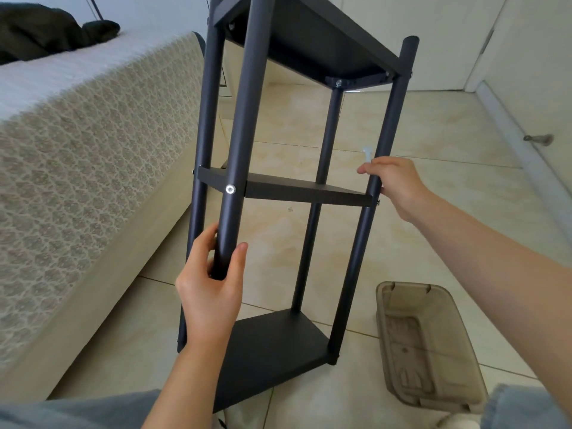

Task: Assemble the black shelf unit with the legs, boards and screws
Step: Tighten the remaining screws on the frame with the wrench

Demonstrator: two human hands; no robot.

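The left hand (213, 292) wrapped around the front leg (244, 119) and the right hand (399, 187) gripped the side leg (391, 119), likely to keep the black shelf unit (272, 345) from tipping.

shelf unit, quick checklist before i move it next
1. Left hand grips the front leg: ok.
2. Right hand grips the right leg: ok.
3. Top board, middle board and bottom board sit between the legs: ok.
4. Screw joining the middle board to the front leg is in: ok. Whether it is tight: cannot tell.
5. Room on the right: the bin lies on the floor close to the base, so probably not ok.
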